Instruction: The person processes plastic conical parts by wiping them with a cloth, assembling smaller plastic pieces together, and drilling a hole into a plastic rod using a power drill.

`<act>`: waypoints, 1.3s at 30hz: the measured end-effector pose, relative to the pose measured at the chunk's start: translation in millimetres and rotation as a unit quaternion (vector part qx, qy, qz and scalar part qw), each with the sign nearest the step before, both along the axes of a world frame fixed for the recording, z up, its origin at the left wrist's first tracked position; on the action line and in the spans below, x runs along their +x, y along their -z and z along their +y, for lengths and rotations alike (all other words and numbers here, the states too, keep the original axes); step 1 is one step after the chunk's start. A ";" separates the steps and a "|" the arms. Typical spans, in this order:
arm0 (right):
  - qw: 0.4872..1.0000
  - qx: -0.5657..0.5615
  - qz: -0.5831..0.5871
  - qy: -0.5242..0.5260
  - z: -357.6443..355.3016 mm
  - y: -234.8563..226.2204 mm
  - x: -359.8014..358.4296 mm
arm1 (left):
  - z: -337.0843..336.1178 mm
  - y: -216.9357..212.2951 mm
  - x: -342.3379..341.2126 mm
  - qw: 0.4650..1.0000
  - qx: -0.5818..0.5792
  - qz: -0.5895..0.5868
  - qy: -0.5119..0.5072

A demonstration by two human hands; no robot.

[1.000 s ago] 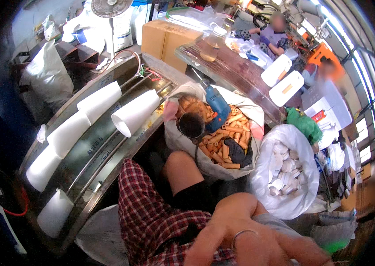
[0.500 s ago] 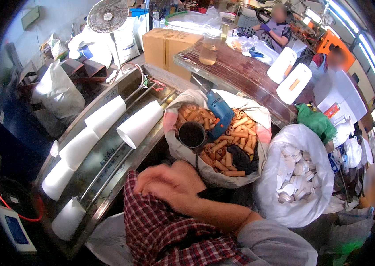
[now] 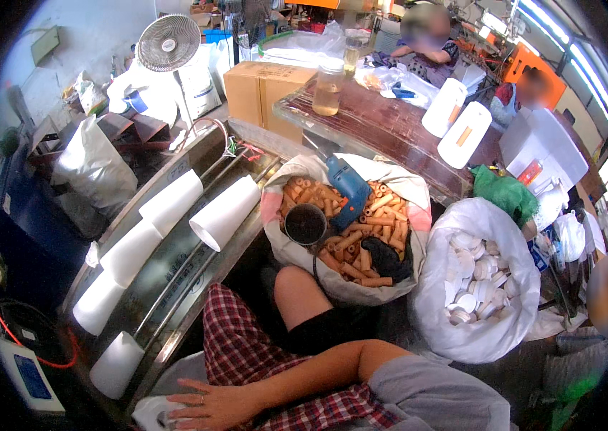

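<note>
My right hand (image 3: 212, 406) reaches across my body from the lower right, with its fingers spread. It lies against pale grey cloth (image 3: 150, 411) at the lower left edge; whether that is my own sleeve, I cannot tell. Under the forearm is red and white checked cloth (image 3: 235, 337) on my lap. My left hand does not show. Ahead of my knee stands a cloth sack (image 3: 286, 269) of short tan tubes (image 3: 384, 223). A blue power drill (image 3: 347, 188) rests on the tubes beside a round dark-filled cup (image 3: 305, 224).
White cones (image 3: 226, 213) sit on metal rods in a long trough (image 3: 207, 276) at left. A white bag (image 3: 437, 323) of white discs stands right of the sack. Beyond are a brown table (image 3: 390, 136) with a jar (image 3: 328, 87), a carton (image 3: 275, 90), a fan (image 3: 168, 43) and other people.
My right hand has moved down and left from above the checked cloth to the pale cloth at the lower left. My knee now shows. The view has shifted slightly.
</note>
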State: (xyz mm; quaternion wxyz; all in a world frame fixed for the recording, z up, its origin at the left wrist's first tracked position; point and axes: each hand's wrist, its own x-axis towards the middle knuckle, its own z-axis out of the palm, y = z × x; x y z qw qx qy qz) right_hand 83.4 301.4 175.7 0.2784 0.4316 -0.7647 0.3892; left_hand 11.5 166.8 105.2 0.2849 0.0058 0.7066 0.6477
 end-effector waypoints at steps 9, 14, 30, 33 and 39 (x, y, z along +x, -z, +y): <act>0.973 0.134 -0.190 0.007 11.7 24.7 5.1 | -30.9 18.0 15.6 0.990 0.101 -0.081 -0.046; 0.982 0.122 -0.141 0.030 -5.0 27.5 4.7 | -48.1 28.9 26.4 0.983 0.136 -0.105 -0.060; 0.965 0.198 -0.166 -0.047 -17.3 22.0 4.0 | -96.6 54.8 48.5 0.958 0.236 -0.122 -0.106; 0.970 0.188 -0.138 -0.070 -16.1 16.4 5.8 | -112.9 62.8 55.6 0.945 0.281 -0.135 -0.095; 0.977 0.153 -0.147 -0.012 11.0 -3.1 -4.9 | -126.9 70.7 37.3 0.904 0.389 -0.110 -0.135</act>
